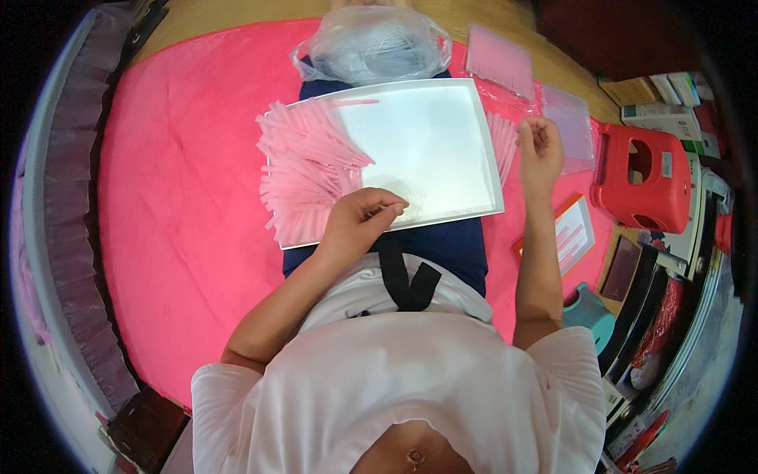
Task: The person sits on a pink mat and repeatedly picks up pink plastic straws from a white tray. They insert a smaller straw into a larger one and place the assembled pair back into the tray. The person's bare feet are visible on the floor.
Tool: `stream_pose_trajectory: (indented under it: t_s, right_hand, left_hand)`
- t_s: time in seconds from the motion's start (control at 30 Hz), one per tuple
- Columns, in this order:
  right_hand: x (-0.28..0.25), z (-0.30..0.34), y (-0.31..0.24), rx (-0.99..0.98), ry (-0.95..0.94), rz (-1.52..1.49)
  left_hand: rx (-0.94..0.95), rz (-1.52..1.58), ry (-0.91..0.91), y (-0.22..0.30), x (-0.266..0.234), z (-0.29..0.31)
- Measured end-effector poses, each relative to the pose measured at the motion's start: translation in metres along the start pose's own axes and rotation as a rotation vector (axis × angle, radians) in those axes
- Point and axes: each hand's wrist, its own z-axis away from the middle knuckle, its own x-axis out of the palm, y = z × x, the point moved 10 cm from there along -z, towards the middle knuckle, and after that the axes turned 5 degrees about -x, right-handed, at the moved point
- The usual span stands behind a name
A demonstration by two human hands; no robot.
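Note:
A shallow white tray (426, 158) lies across my lap. Slender pale-pink sticks, perhaps tubes, form a fanned heap (308, 166) over its left side, and some overhang the edge. My left hand (365, 221) is over the tray's near edge, thumb and forefinger pinched together; whatever is between them is too small to make out. Just beyond the tray's right edge, my right hand (541, 146) is raised with curled fingers, and I cannot see what they hold. It is nearest to a second bunch of pink sticks (502, 142) lying on the pink cloth.
A clear plastic bag (375, 46) sits beyond the tray. At the far right are a pink bristly pack (499, 59) and a clear sleeve (567, 126). A red stool (643, 178), an orange-edged card (575, 233) and a teal stool (588, 316) stand or lie to the right.

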Motion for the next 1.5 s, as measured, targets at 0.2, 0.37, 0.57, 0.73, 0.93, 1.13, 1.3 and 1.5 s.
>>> stream_pose_trajectory:
  t_s: [0.2, 0.37, 0.57, 0.73, 0.93, 1.13, 1.3, 1.5]
  right_hand:
    - [0.145, 0.038, -0.074, -0.094, -0.630, 0.122]
    - [0.210, 0.079, -0.067, -0.157, -0.856, 0.207]
    - [0.231, 0.088, -0.071, -0.241, -0.826, 0.225]
    - [0.236, 0.092, -0.070, -0.275, -0.822, 0.256]
    - [0.228, 0.089, -0.066, -0.244, -0.773, 0.274]
    - [0.211, 0.085, -0.040, 0.192, -0.794, 0.040]
    - [0.202, 0.097, -0.018, 0.423, -0.752, -0.294]
    - [0.194, 0.105, -0.048, 0.514, -0.730, -0.441]
  left_hand:
    - [-0.027, 0.001, -0.031, -0.002, 0.001, 0.005]
    - [-0.013, 0.011, -0.009, -0.005, -0.011, 0.008]
    - [0.017, 0.024, 0.009, -0.005, -0.017, 0.007]
    - [0.007, 0.036, 0.008, -0.006, -0.018, 0.007]
    - [0.043, 0.068, 0.043, -0.003, -0.024, 0.008]
    - [0.007, 0.094, 0.097, 0.003, -0.033, 0.007]
    - [0.041, 0.210, 0.190, 0.005, -0.042, 0.004]
    - [-0.034, 0.384, 0.234, 0.003, -0.040, -0.001]
